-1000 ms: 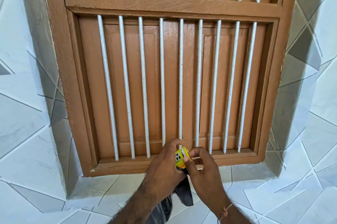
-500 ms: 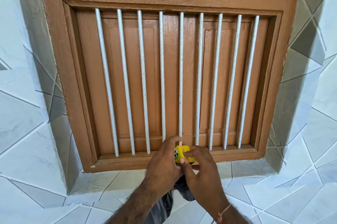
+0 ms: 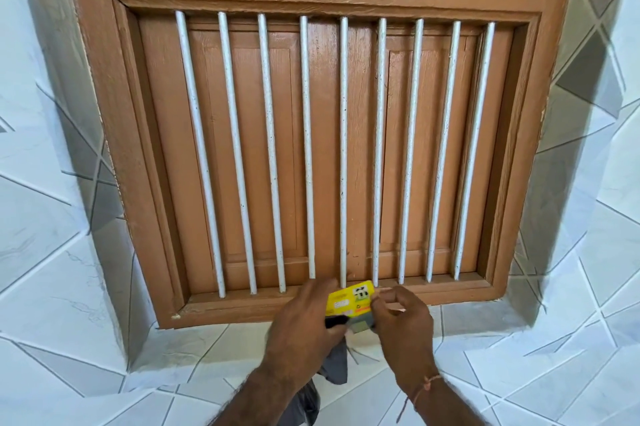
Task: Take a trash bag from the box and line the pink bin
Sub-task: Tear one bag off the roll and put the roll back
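A small yellow trash bag box [image 3: 351,299] lies on the brown window sill [image 3: 242,304], between my two hands. My left hand [image 3: 303,332] covers the box's left end and pinches a dark grey trash bag [image 3: 337,365] that hangs down below it over the tiles. My right hand [image 3: 403,325] grips the box's right end with fingertips and thumb. The pink bin is not in view.
A brown wooden window frame [image 3: 104,114] with closed shutters and several white vertical bars [image 3: 306,148] fills the view ahead. White tiles [image 3: 52,287] with grey lines cover the wall and ledge around it.
The box has come down from in front of the bars to the sill and now shows its long face. Both hands have shifted lower with it.
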Available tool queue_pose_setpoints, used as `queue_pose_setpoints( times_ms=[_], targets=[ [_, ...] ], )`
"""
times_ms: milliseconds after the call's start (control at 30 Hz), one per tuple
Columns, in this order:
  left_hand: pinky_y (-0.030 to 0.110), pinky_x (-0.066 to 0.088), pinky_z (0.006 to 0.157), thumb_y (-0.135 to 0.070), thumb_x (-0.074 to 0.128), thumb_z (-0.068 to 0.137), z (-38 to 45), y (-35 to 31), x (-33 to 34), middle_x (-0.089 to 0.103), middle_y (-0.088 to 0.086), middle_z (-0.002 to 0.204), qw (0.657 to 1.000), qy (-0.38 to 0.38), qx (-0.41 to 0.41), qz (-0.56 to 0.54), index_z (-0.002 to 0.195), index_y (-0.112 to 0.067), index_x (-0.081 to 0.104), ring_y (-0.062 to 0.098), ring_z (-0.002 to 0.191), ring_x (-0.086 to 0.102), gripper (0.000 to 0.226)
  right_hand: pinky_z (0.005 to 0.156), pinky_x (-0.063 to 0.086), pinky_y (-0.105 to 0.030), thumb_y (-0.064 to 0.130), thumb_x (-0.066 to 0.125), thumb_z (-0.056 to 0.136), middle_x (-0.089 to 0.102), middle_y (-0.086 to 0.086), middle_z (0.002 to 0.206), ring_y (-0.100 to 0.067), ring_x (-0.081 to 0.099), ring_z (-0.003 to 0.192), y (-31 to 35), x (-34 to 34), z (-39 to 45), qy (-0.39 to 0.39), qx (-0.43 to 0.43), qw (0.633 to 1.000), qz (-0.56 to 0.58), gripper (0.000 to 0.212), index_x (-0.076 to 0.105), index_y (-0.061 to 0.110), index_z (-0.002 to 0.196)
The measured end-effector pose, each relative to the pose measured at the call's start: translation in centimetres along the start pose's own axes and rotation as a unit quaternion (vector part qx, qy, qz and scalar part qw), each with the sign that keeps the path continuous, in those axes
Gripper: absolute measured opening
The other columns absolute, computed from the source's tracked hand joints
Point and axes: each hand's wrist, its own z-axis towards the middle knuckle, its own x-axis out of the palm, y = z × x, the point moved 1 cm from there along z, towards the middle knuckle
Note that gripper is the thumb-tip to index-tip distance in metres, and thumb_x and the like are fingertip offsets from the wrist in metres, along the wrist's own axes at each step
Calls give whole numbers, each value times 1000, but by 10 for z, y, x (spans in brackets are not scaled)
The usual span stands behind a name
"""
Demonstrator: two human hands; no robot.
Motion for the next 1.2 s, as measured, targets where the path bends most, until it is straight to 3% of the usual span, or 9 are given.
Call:
queue_pose_setpoints(
  times_ms=[133,267,367,500,667,833,967,1067,1200],
  targets=[
    [30,48,92,-53,64,76,-10,34,6,63,-17,117,994,20,-98,-50,116,-40,61,9,108,59,42,59,61,-44,3,64,86,69,-23,72,-31,65,60,-22,-7,14,-28,123,987,96,21,64,4,65],
    [28,48,94,-40,71,75,-9,38,15,71,-22,97,978,57,-118,-162,95,-41,73,-2,98,61,19,66,60,-46,2,59,89,62,-13,62,-30,63,62,-35,0,11,-12,157,982,104,29,59,8,60],
    [28,47,95,-40,69,73,-3,47,22,68,-20,104,974,84,-154,-140,100,-35,72,4,104,60,27,73,52,-36,18,61,90,69,-8,70,-32,64,75,-49,9,15,10,101,995,9,27,66,15,64],
    [21,42,86,-29,66,81,6,52,28,64,-17,103,969,121,-168,-133,110,-29,70,9,104,59,29,88,45,-30,22,64,88,73,-8,106,-28,62,100,-58,17,18,74,76,988,-110,21,76,12,101],
    [26,50,85,-29,62,87,7,60,25,73,-14,102,970,46,-192,-139,104,-27,72,10,95,65,19,101,46,-44,27,67,82,71,-3,110,-26,60,108,-58,11,17,107,52,982,-148,25,73,31,106],
    [10,37,51,-22,60,92,11,47,-5,61,-10,63,940,-97,-205,-255,67,-19,65,3,60,55,25,75,47,-9,77,64,60,65,10,110,-10,61,106,-25,14,-37,173,70,982,33,73,62,28,112],
    [15,48,60,-21,63,90,13,23,-29,69,-3,68,893,-143,-201,-377,72,-19,70,4,64,63,20,85,49,-12,70,77,55,72,17,113,0,62,114,-2,36,-77,322,68,934,140,88,56,21,125],
    [41,57,79,-27,63,90,12,11,-37,76,5,83,845,-116,-226,-470,86,-21,75,26,85,71,14,92,54,-34,21,87,66,74,-1,115,-19,68,110,1,46,-96,330,46,932,146,55,67,15,117],
    [38,57,72,-23,59,93,12,-2,-53,75,7,82,788,-88,-229,-564,85,-21,74,25,78,70,17,75,56,-25,-2,78,71,79,-2,88,-11,71,79,-7,48,-115,277,94,951,98,23,78,17,83]
  ],
)
